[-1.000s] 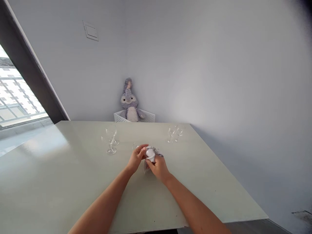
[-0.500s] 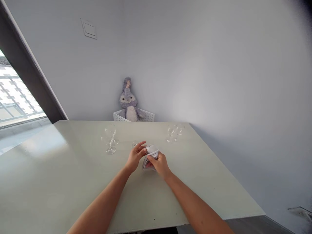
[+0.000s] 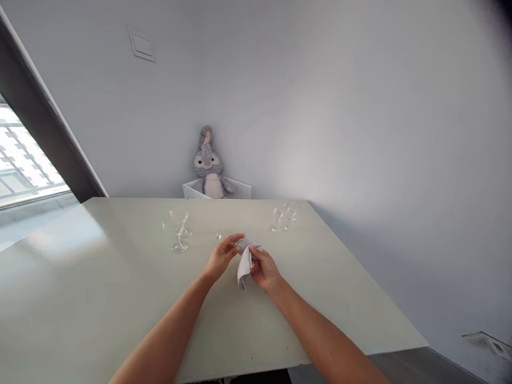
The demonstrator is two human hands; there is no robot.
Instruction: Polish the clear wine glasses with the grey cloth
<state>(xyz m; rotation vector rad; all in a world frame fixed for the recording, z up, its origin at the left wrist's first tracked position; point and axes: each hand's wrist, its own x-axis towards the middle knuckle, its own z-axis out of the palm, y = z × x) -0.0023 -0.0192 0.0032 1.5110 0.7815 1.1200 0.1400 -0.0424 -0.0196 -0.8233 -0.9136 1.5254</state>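
Cloth (image 3: 244,271), light grey: in the head view, located between the two hands over the table (image 3: 120,298), one fold hanging down. Right hand (image 3: 264,268) — fingers closed, gripping the cloth. Left hand (image 3: 221,258) — thumb and fingertips curled nearly together on clear glassware (image 3: 234,244) against the cloth; its full outline is hidden. Two stemmed glasses (image 3: 180,246) stand upright to the left, two smaller glasses (image 3: 291,214) farther right. Plush toy (image 3: 213,185) sits in a perforated basket (image 3: 242,191) beyond the table.

Matt cloth (image 3: 245,269) observed; clear, smooth glass seen in the goblets (image 3: 180,246); gloss noted on the smooth tabletop (image 3: 120,288); toy (image 3: 213,186) covered in plush.
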